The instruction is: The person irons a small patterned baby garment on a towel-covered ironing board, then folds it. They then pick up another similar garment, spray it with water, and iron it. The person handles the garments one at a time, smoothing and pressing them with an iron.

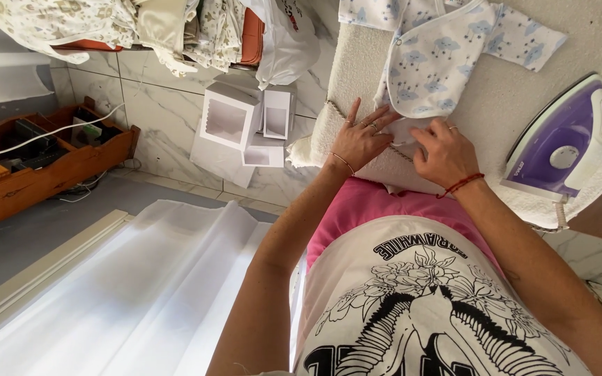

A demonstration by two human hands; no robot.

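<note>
Person wears a white T-shirt w/ a big black flower-and-bird print, pink cloth under it, maybe shorts. Arms are bare. Left hand (360, 143) has rings & a thin gold bracelet. Right hand (446, 154) has a ring & a red string band.

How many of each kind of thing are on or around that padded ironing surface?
Hands: 2, left hand and right hand
Baby garment with cloud print: 1
Purple and white iron: 1
White window boxes on the floor: 3
Wooden tray: 1
Total: 8
</note>
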